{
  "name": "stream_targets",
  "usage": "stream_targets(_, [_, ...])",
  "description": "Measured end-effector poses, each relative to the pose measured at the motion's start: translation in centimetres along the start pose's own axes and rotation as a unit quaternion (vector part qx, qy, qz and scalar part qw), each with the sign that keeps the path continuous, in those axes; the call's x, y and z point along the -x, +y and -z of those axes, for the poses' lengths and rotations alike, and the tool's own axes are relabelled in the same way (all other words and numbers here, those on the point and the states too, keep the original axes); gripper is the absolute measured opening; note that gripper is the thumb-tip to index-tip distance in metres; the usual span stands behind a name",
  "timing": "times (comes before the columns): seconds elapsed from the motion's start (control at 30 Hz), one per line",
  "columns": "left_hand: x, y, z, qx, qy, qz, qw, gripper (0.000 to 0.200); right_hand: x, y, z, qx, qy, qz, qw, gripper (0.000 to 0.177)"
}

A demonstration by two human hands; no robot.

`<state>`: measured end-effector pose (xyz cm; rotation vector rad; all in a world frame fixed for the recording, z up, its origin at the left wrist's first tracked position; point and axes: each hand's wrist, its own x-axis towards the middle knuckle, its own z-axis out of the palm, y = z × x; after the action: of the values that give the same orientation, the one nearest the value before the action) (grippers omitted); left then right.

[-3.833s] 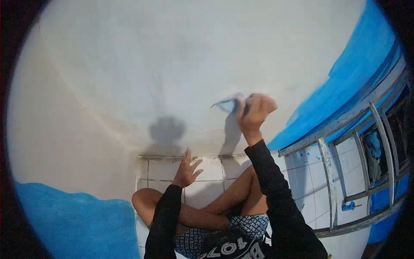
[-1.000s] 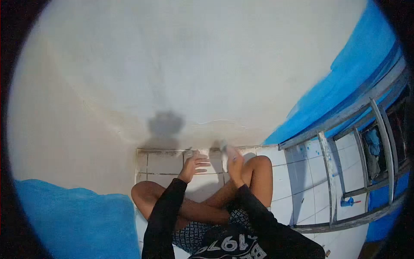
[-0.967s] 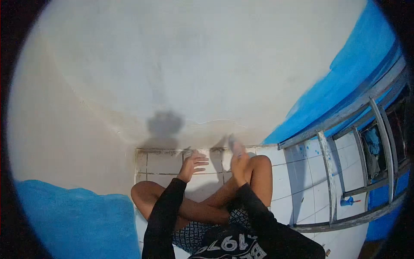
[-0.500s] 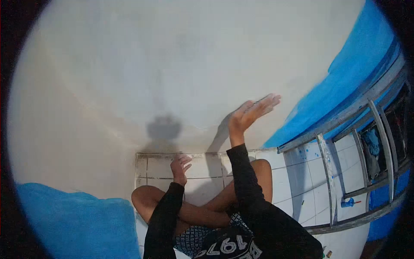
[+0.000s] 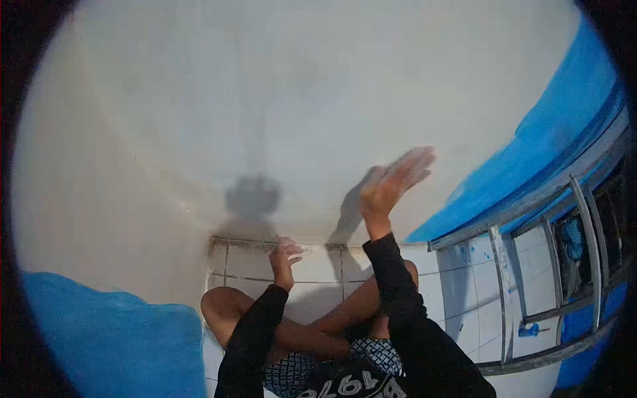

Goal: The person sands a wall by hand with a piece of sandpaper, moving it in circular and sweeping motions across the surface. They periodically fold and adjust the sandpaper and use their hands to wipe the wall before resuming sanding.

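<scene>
Low at the base of the wall, above the tiled floor, is my left hand (image 5: 284, 261), its fingers apart and nothing in it. My right hand (image 5: 393, 186) is raised in front of the pale wall (image 5: 298, 99), palm flat and fingers stretched up to the right, slightly blurred, also holding nothing. Whether it touches the wall cannot be made out. Its shadow falls on the wall just to its left. My crossed legs (image 5: 298, 335) rest on the white tiles (image 5: 315, 268) below both hands.
A wooden ladder (image 5: 507, 292) lies along the right side. Between its rails a small blue object (image 5: 529, 330) with a reddish handle sits on the tiles. Blue paint (image 5: 113, 338) covers the lower left wall, and more blue paint (image 5: 564, 119) the right wall.
My right hand has moved slightly right, its fingers now more blurred. My left hand has shifted a little right. The camera view has tilted slightly.
</scene>
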<state>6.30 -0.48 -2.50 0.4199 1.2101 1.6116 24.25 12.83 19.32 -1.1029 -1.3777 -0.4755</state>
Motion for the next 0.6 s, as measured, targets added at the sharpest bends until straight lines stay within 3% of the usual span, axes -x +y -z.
stream_targets(0.03, [-0.1, 0.3, -0.2, 0.002, 0.003, -0.002, 1.000, 0.058, 0.6, -0.5, 0.1, 0.026, -0.069, 0.079, 0.994, 0.069])
stream_targets(0.1, [0.0, 0.8, -0.4, -0.030, -0.008, 0.056, 0.998, 0.052, -0.1, 2.0, 0.5, 0.052, -0.076, 0.110, 0.990, 0.071])
stream_targets(0.17, [0.5, 0.9, 0.5, -0.044, -0.003, 0.058, 0.997, 0.053, -0.7, 3.1, 1.3, 0.076, -0.083, 0.140, 0.984, 0.073])
stream_targets(0.23, [-0.1, 0.3, 1.2, -0.042, 0.006, 0.056, 0.998, 0.054, -2.0, 2.6, 1.7, -0.014, -0.024, -0.020, 0.999, 0.080])
stream_targets(0.3, [-0.5, -0.8, 2.7, 0.008, -0.011, 0.080, 0.997, 0.059, -1.2, 1.2, 0.3, -0.002, -0.011, -0.015, 1.000, 0.080])
stream_targets(0.43, [-0.9, -0.5, 2.0, 0.006, -0.020, 0.020, 1.000, 0.060, 2.2, -0.4, -1.5, 0.013, -0.044, 0.069, 0.997, 0.077])
stream_targets(0.5, [-0.1, 0.4, 1.5, -0.034, 0.003, 0.033, 0.999, 0.059, 3.8, 3.9, -0.6, 0.143, -0.140, 0.235, 0.951, 0.075])
stream_targets(0.57, [-0.2, 1.2, 1.3, -0.062, 0.027, 0.046, 0.997, 0.058, 2.9, 6.7, 0.9, 0.119, -0.125, 0.220, 0.960, 0.073])
stream_targets(0.6, [-0.3, 1.5, 1.3, -0.035, 0.041, 0.084, 0.995, 0.056, 2.3, 6.9, 1.7, 0.097, -0.102, 0.132, 0.981, 0.070])
